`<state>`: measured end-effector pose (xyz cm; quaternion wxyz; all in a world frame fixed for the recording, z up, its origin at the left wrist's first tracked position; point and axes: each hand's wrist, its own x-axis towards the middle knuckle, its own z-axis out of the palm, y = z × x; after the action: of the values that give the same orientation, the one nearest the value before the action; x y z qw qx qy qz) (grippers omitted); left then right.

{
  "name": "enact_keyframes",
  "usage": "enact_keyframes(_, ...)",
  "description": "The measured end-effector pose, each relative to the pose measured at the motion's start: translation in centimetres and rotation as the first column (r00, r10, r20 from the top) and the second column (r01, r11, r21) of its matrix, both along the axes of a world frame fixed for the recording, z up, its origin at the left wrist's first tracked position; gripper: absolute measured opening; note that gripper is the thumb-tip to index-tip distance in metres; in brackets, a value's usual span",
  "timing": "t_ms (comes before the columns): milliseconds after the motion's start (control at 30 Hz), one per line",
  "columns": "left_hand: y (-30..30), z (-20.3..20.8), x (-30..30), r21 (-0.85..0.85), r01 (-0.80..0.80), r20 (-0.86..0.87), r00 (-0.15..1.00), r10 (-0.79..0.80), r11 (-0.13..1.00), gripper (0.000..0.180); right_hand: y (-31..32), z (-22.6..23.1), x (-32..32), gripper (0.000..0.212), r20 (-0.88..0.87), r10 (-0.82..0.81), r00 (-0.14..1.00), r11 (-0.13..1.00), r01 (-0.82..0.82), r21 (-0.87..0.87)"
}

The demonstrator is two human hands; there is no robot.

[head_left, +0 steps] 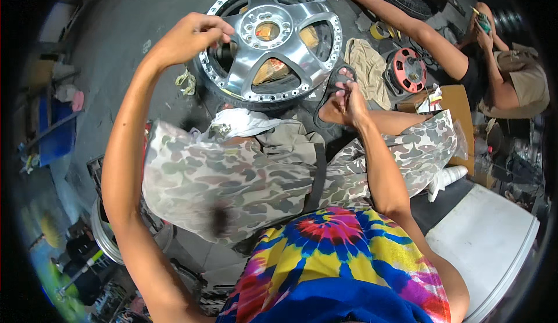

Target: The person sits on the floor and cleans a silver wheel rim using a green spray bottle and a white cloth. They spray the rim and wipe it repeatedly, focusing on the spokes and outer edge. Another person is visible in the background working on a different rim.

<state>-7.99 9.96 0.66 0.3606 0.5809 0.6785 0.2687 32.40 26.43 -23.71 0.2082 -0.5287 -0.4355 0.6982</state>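
Observation:
A polished multi-spoke wheel rim (247, 79) lies face up on a tire ahead of me, with small bolts or holes all around its outer lip. My left hand (203, 32) hovers at the rim's left edge, its fingers curled in toward the thumb; whatever they may pinch is too small to make out. Down by my sandaled foot (332, 109), right of the rim, is my right hand (356, 103). Its fingers are bent together, and anything between them is hidden. Brownish pieces (271, 72) show through the gaps between spokes.
A beige cloth (367, 70) and a red-and-black reel (407, 71) lie right of the wheel. Another person (500, 79) sits at the far right, holding a green tool (483, 22). A white cloth (241, 122) rests by my camouflage-clad knee. A white panel (482, 236) stands at lower right.

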Motion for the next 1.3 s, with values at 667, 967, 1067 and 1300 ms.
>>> enact_keyframes(667, 3.0, -20.6, 19.3, -0.156, -0.108, -0.576, 0.818, -0.001, 0.982, 0.047, -4.9, -5.5, -6.2, 0.034, -0.548, -0.390, 0.740, 0.867, 0.095, -0.489)
enact_keyframes(967, 3.4, -20.8, 18.8, -0.097, -0.094, -0.546, 0.837, 0.025, 0.991, 0.044, -4.3, -7.0, -5.6, 0.018, -0.643, -0.413, 0.645, 0.849, 0.018, -0.527)
enact_keyframes(1067, 3.5, -20.6, 19.0, -0.062, -0.103, -0.543, 0.838, 0.053, 0.993, 0.044, -4.2, -7.3, -5.0, 0.021, -0.682, -0.393, 0.617, 0.850, -0.040, -0.525)
enact_keyframes(1300, 3.6, -20.0, 19.3, -0.088, -0.128, -0.525, 0.849, 0.063, 0.988, 0.043, -4.3, -6.6, -5.8, 0.034, -0.650, -0.498, 0.574, 0.780, -0.030, -0.625)
